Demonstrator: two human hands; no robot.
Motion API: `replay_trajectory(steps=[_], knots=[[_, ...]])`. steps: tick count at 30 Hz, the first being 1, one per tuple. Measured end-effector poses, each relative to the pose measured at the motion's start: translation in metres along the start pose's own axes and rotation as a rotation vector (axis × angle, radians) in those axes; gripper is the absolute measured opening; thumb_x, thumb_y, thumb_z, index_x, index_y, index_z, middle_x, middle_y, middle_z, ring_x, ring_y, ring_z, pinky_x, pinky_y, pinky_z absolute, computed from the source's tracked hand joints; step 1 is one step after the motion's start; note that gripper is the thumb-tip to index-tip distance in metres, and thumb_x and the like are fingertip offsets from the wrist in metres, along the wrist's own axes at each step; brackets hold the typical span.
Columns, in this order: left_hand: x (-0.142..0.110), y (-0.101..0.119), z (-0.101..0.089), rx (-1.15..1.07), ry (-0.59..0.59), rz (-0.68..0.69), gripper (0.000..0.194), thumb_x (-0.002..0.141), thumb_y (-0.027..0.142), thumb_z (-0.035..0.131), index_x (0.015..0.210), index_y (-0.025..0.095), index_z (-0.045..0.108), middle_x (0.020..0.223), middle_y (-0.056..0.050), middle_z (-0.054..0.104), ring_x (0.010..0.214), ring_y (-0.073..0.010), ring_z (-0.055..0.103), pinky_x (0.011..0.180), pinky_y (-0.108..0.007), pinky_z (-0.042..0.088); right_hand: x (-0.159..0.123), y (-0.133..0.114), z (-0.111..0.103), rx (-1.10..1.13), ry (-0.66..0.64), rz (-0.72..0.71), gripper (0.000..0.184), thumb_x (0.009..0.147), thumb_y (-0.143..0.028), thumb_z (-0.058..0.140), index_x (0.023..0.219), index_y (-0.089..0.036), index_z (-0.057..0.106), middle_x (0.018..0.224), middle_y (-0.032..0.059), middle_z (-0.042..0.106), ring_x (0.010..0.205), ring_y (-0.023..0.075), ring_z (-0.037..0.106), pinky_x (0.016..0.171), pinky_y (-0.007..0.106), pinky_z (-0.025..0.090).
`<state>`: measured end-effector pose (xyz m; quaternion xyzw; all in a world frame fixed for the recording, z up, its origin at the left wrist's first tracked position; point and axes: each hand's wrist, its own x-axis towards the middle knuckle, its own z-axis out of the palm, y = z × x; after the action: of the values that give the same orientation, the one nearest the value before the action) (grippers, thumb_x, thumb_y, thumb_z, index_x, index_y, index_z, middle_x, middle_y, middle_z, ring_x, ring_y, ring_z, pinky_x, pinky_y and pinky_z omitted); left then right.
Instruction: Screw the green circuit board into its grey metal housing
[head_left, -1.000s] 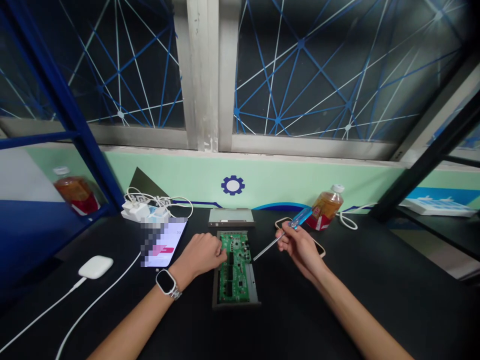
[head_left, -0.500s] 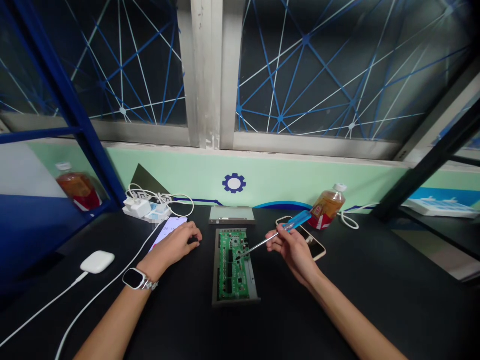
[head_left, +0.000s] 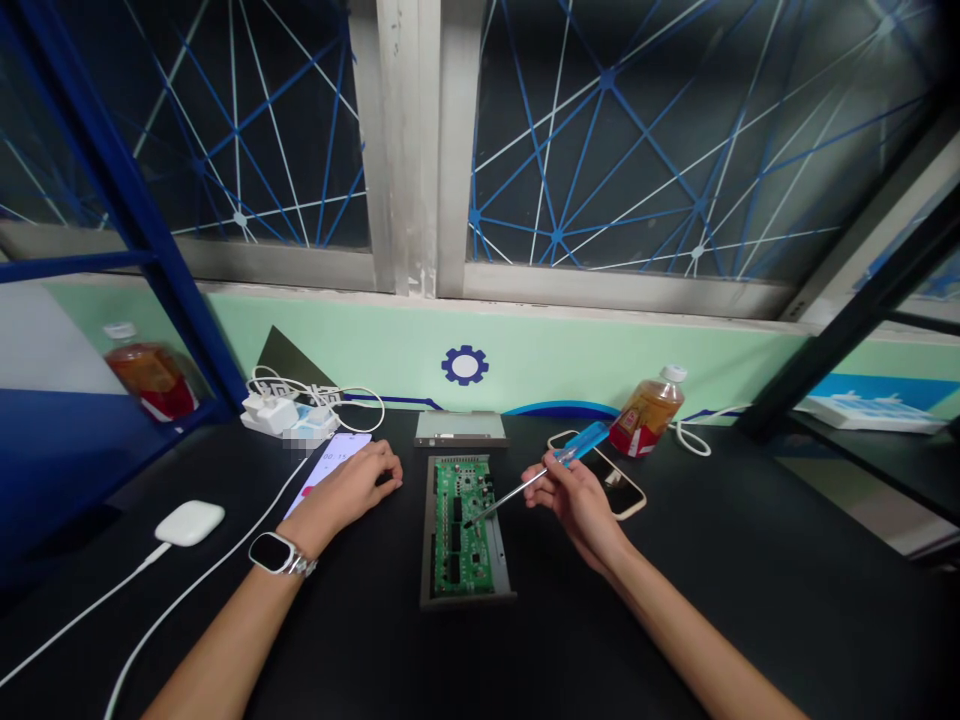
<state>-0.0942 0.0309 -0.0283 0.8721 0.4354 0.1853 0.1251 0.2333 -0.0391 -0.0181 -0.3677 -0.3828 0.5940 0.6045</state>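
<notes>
right hand: the right hand is up off the black worktop, with the fingers pinching a screwdriver near the base of its clear blue handle.
left hand: the left hand rests palm down with its fingers loosely curled, pinching nothing. A smartwatch sits on that wrist.
board: a green circuit board sits in a grey metal tray, just left of the right fingers and just right of the left fingers. Its long axis runs straight out from the person, so both hands sit alongside it.
nearest hand: it's pretty much a tie at the fingers, but the right hand is the one reaching over the board. The shaft slants down-left from those fingers, and the tip ends over the board. Can't tell from here if it's actually touching.
around the fingers: a phone lies under and just past the right fingers, with an orange drink bottle beyond it. Another phone lies under the left fingers, and a flat metal cover sits past the far end of the tray.
</notes>
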Motion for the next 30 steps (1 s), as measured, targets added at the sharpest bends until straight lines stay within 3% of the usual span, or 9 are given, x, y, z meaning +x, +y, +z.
replay_trajectory(steps=[6,11,16,22,30], knots=[[0.003,0.035,0.001,-0.196,0.148,0.038,0.012,0.090,0.024,0.051,0.091,0.020,0.062,0.091,-0.002,0.058,0.074,-0.0145,0.054,0.068,-0.027,0.043,-0.001,-0.002,0.001,0.008,-0.016,-0.018,0.026,0.084,-0.036,0.070,0.090,-0.018,0.052,0.082,0.0075,0.072,0.065,0.0167,0.066,0.062,0.030,0.054],[0.007,0.048,0.009,-0.387,0.204,-0.001,0.012,0.090,0.026,0.054,0.090,0.020,0.065,0.085,-0.001,0.062,0.070,-0.0136,0.056,0.064,-0.025,0.043,-0.003,-0.002,0.004,0.006,-0.012,-0.054,0.030,0.078,-0.031,0.076,0.093,-0.019,0.053,0.083,0.0059,0.072,0.068,0.0178,0.067,0.064,0.031,0.054],[0.013,0.054,0.021,-0.844,0.250,-0.166,0.018,0.085,0.035,0.065,0.091,0.017,0.068,0.076,-0.002,0.066,0.071,-0.0149,0.059,0.066,-0.026,0.047,-0.003,-0.003,0.006,0.027,-0.027,-0.103,0.022,0.082,-0.032,0.071,0.091,-0.020,0.054,0.090,0.0075,0.073,0.077,0.0193,0.069,0.073,0.033,0.054],[0.015,0.075,0.029,-1.346,0.266,-0.333,0.026,0.083,0.036,0.070,0.099,0.015,0.070,0.094,-0.008,0.069,0.084,-0.0152,0.063,0.079,-0.027,0.050,-0.006,-0.007,0.011,0.088,-0.023,-0.220,0.016,0.087,-0.031,0.066,0.090,-0.021,0.053,0.097,0.0088,0.073,0.083,0.0204,0.069,0.083,0.037,0.052],[0.013,0.084,0.035,-1.460,0.208,-0.365,0.025,0.082,0.034,0.073,0.097,0.014,0.070,0.093,-0.008,0.069,0.084,-0.0153,0.063,0.084,-0.029,0.051,-0.009,-0.009,0.017,0.080,-0.001,-0.228,0.019,0.084,-0.033,0.069,0.088,-0.023,0.052,0.095,0.0074,0.073,0.082,0.0217,0.069,0.084,0.039,0.051]])
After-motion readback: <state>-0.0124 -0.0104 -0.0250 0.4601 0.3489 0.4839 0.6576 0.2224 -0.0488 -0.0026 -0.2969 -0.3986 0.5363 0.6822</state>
